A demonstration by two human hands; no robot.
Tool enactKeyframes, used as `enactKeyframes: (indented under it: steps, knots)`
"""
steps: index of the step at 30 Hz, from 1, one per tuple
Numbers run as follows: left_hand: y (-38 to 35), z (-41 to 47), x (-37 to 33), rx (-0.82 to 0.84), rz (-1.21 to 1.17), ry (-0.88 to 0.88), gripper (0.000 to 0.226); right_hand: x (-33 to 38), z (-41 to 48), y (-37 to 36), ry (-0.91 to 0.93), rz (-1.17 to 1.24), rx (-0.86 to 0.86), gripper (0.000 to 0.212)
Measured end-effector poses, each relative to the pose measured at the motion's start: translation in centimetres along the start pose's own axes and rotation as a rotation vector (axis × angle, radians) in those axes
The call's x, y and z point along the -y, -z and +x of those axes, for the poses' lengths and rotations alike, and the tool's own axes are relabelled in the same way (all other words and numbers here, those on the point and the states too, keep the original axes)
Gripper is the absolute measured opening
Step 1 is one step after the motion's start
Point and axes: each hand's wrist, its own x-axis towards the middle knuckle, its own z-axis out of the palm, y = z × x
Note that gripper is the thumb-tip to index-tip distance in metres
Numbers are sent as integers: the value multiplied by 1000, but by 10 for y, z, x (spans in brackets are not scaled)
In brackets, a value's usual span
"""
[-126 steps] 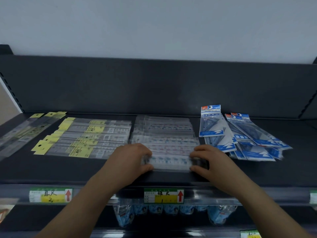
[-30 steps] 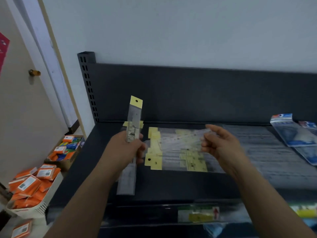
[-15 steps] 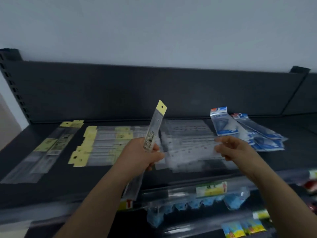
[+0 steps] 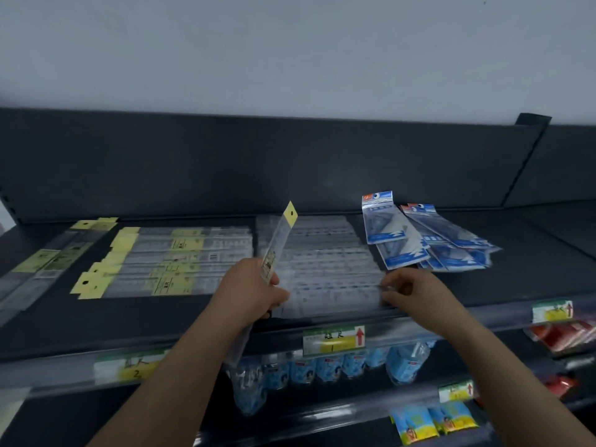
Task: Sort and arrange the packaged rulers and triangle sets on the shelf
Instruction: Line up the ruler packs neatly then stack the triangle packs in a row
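- The left hand [image 4: 251, 290] is closed round a ruler pack [image 4: 278, 243]. It holds the pack raised and leaning to the right, yellow hang tab at the top, with the lower end poking out below the wrist.
- The right hand [image 4: 416, 293] has its fingers curled at the right-hand end of the clear ruler packs [image 4: 322, 259], pinching the edge of one near the front (which one exactly, I cannot tell through the blur).
- Those clear packs lie flat in overlapping rows in the middle of the dark shelf [image 4: 161, 317], between the two hands and running back toward the rear panel.
- Just to their left lie the yellow-tagged ruler packs [image 4: 167, 259], also flat, tabs pointing left.
- Further left, apart from them, the long ruler packs [image 4: 42, 266] lie at a slant.
- To the right of the clear pile sit the triangle sets [image 4: 419, 243] — blue-headed sleeves fanned out loosely, overlapping one another.
- On the shelf's front rail, a price label [image 4: 333, 341] with a red arrow sits below the clear packs.
- Underneath hang blue bags [image 4: 322, 366], and red packets [image 4: 567, 337] show at the far right.
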Motion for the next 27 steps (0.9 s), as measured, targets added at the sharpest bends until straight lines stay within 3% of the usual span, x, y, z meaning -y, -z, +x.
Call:
enactKeyframes:
  steps: [4, 8, 17, 23, 27]
  knots:
    - [9, -5, 2, -47, -18, -1, 23, 6, 3, -6, 41, -69, -106, 29]
    - [32, -18, 10, -89, -171, 31, 20, 47, 3, -23, 160, -20, -143, 26]
    - [141, -28, 81, -277, -274, 158, 14, 178, 13, -100, 390, 43, 112, 17]
    - [240, -16, 139, -434, -80, 212, 13, 265, 24, -165, 449, 44, 226, 24]
    - [288, 10, 167, -410, 156, 262, 28, 318, 36, -208, 459, 27, 266, 30]
